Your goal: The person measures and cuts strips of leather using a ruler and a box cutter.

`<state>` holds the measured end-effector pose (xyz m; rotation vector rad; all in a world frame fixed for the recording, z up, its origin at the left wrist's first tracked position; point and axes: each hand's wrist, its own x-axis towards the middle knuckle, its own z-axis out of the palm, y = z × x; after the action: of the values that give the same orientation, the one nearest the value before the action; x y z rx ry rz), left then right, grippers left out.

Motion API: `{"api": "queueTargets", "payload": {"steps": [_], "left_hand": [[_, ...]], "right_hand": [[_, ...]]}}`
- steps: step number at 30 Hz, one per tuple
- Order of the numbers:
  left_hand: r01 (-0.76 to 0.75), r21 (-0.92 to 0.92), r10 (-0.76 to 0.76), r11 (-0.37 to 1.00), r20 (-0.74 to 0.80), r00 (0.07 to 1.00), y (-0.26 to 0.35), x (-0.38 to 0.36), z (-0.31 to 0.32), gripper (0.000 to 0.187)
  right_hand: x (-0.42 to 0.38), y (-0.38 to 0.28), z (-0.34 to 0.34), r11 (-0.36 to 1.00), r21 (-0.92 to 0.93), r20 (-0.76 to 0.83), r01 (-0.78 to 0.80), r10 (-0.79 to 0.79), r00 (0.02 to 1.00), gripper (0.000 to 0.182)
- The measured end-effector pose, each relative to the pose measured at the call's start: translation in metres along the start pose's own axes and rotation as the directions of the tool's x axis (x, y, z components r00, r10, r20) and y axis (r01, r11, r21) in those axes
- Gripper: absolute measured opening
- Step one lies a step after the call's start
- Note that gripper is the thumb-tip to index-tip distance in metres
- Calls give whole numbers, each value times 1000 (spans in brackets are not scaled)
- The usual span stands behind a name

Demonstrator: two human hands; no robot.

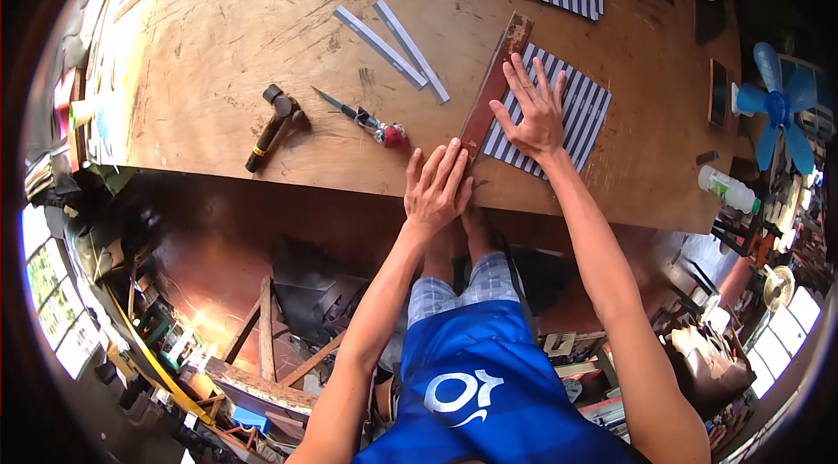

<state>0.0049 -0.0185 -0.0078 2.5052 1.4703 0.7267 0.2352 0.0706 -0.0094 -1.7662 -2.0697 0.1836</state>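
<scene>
Head view: hammer [269, 134] and knife [361, 118] lie left on the bench [209, 45]; the left hand [435, 192], fingers nearly together, rests at the near end of the reddish bar [491, 86]; the right hand [535, 119], fingers spread, spans bar and striped sheet [584, 113]. Aligning seems in hand; next calls for steady pressure.

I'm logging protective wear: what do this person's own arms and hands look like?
The left hand and right hand are ungloved, with no rings visible. The left arm and right arm are bare, with no sleeve, watch or bracelet in view. The blue top bears a white print.
</scene>
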Motion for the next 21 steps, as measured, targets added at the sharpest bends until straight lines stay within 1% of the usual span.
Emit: {"api": "queueTargets", "payload": {"steps": [4, 7, 8, 10, 12, 14, 18, 21], "left_hand": [[-6, -10, 6, 1000, 9, 1000, 1, -1, 0, 49], [-39, -22, 38, 999, -20, 999, 0, -2, 0, 49], [-41, -18, 41, 999, -18, 999, 1, -2, 0, 49], [-44, -16, 44, 999, -12, 999, 0, -4, 1, 48], [-107, 30, 106, 994, 20, 994, -1, -2, -2, 46], [-122, 46, 120, 992, 43, 992, 0, -1, -5, 45], [-148, 66, 145, 987, 61, 988, 0, -1, -3, 43], [-140, 54, 137, 989, 63, 989, 1, 0, -5, 42]], "right_hand": [[0, -1, 0, 1000, 2, -25, -2, 2, 1000, 66], [-2, 1, 3, 1000, 9, -38, -8, 8, 999, 63], [-2, 1, 3, 1000, 25, -68, -10, 12, 998, 58], [-2, 2, 4, 999, 34, -95, -19, 23, 995, 55], [-2, 2, 5, 999, 46, -119, -27, 32, 992, 52], [-2, 2, 5, 998, 38, -165, -42, 47, 985, 45], [-2, 0, 4, 997, 20, -190, -69, 71, 979, 41], [-2, -2, 1, 996, -2, -188, -92, 90, 978, 42]]}}
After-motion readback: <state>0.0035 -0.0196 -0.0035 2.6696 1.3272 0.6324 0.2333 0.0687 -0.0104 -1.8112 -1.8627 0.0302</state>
